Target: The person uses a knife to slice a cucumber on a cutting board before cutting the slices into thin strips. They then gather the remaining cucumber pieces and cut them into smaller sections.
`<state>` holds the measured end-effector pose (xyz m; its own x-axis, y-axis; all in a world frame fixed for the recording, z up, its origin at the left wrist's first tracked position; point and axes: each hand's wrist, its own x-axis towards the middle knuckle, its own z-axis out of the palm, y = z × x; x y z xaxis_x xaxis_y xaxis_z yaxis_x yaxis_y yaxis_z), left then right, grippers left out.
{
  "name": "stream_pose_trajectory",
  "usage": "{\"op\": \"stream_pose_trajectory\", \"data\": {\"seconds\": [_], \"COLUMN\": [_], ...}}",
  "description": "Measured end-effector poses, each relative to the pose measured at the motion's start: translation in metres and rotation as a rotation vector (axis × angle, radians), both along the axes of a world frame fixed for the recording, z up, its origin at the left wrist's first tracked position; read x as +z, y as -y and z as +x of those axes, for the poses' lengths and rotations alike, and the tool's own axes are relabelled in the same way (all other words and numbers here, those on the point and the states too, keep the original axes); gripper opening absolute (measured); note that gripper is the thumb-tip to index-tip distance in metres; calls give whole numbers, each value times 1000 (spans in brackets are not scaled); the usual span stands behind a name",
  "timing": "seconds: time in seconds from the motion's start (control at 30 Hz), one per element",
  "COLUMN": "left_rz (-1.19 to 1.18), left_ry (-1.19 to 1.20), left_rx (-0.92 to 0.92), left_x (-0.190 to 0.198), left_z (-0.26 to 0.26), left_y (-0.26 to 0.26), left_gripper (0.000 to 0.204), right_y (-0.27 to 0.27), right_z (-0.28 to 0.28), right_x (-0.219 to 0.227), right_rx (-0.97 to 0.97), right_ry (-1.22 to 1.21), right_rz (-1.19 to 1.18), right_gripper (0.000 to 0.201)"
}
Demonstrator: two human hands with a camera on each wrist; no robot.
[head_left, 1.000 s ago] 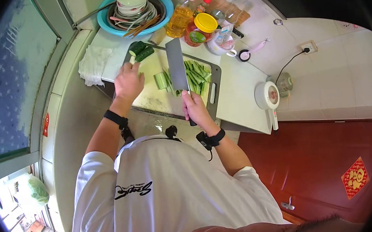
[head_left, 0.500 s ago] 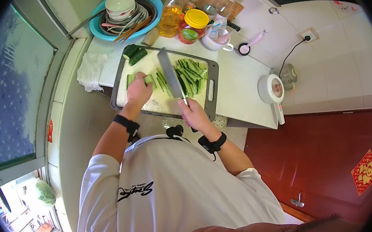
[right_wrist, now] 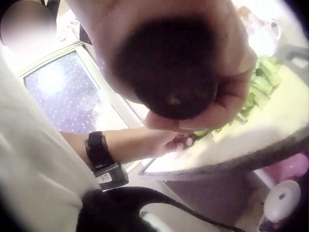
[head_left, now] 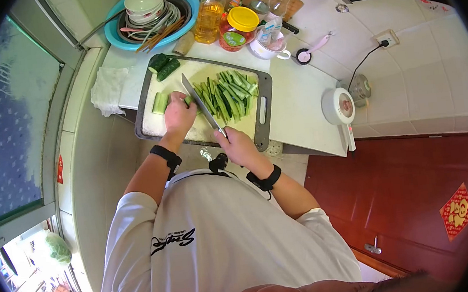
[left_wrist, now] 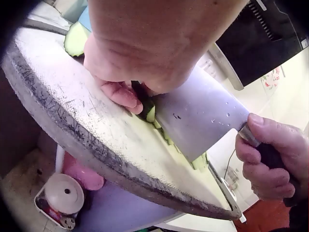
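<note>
On the cutting board [head_left: 186,70], my left hand [head_left: 181,115] holds down a piece of cucumber [left_wrist: 147,112], its fingers bent over the dark green skin. My right hand [head_left: 241,147] grips the black handle [left_wrist: 271,157] of a cleaver [left_wrist: 205,116]. The broad blade stands edge down close beside the left fingers, right at the end of the held piece. To the right of the blade lies a pile of cucumber strips [head_left: 234,92]. A pale cut cucumber chunk [head_left: 159,103] lies left of the left hand. Thicker dark green cucumber pieces [head_left: 168,69] sit at the board's far left corner.
Behind the board stand a blue basin [head_left: 114,38] of dishes, an oil bottle [head_left: 209,21], a yellow-lidded jar [head_left: 242,19] and a white cup [head_left: 263,51]. A white cloth [head_left: 109,89] lies left; a white-lidded pot [head_left: 337,106] stands at the counter's right end.
My left hand has come back from the far left of the board and now holds a cucumber piece. The cleaver has moved left, past the loose strips, and come down beside that hand.
</note>
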<state>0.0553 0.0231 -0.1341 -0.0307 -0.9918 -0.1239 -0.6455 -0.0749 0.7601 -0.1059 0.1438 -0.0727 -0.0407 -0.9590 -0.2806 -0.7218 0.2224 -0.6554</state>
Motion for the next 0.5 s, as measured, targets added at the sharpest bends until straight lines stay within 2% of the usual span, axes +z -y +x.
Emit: {"op": "stream_pose_trajectory", "data": {"seconds": [0.1, 0.2, 0.4, 0.47, 0.5], "left_rz": [-39, -42, -145, -159, -167], "left_ry": [-21, -31, -35, -59, -87], "left_rx": [4, 17, 10, 33, 59], "left_x": [-6, -8, -16, -20, -17], "left_z": [0, 0, 0, 0, -1], "left_y": [0, -1, -3, -5, -4], "left_gripper": [33, 33, 32, 31, 31], "right_y": [-4, -4, 21, 22, 20], "right_z": [2, 0, 6, 6, 5], "right_x": [0, 3, -23, -18, -14], "right_rx": [17, 19, 51, -11, -2], "right_ry": [-20, 4, -62, 134, 131], "right_rz": [-30, 48, -55, 10, 7], "right_gripper": [48, 47, 49, 50, 50]}}
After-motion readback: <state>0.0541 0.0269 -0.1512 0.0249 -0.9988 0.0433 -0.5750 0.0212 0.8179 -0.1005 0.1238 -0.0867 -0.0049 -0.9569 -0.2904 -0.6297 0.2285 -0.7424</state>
